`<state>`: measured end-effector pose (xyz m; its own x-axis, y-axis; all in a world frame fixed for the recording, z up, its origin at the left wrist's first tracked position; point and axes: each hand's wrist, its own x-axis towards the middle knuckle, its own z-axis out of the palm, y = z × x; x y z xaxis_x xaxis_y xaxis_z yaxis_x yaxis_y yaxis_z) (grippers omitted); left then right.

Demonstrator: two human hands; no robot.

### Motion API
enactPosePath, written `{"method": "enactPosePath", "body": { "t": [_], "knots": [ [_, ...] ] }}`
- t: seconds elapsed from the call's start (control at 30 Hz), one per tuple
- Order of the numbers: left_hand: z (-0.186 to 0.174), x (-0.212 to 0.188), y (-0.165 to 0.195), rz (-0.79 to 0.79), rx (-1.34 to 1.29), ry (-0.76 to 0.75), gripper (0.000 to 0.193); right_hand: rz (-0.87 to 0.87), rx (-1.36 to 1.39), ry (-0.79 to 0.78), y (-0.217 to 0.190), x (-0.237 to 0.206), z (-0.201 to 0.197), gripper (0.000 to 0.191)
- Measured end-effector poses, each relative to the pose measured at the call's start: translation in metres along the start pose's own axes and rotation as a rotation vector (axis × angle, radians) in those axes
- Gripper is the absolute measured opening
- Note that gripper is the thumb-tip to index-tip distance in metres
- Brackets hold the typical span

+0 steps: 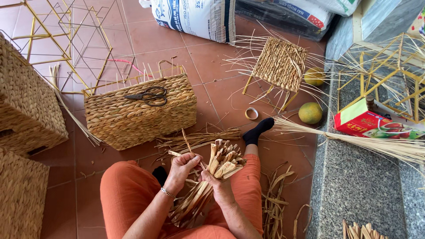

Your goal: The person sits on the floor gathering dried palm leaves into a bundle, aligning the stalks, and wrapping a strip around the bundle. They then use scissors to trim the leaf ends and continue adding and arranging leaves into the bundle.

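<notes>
From the head camera I see my right hand [220, 188] clamped around a bundle of dried reed strips [212, 177], held over my lap in orange trousers [126, 190]. My left hand [182, 167] has its grip pinched together on one strip at the bundle's left edge. Just beyond my knees, a woven basket [139, 113] sits on the tiled floor [212, 62] with black scissors [148, 96] lying on top. Farther right stands a half-woven wire frame [279, 64]; near it lie two yellow-green fruits [310, 113] and a tape roll [251, 113].
</notes>
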<state>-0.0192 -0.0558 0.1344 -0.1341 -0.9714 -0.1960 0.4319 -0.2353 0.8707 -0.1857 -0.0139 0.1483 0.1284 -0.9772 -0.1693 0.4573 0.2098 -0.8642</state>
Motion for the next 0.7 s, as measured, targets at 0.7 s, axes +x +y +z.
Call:
{"method": "enactPosePath", "body": {
  "t": [0.7],
  "knots": [
    [0.022, -0.052, 0.055, 0.228, 0.652, -0.377, 0.069, -0.064, -0.111, -0.092, -0.015, 0.009, -0.029, 0.014]
  ]
}}
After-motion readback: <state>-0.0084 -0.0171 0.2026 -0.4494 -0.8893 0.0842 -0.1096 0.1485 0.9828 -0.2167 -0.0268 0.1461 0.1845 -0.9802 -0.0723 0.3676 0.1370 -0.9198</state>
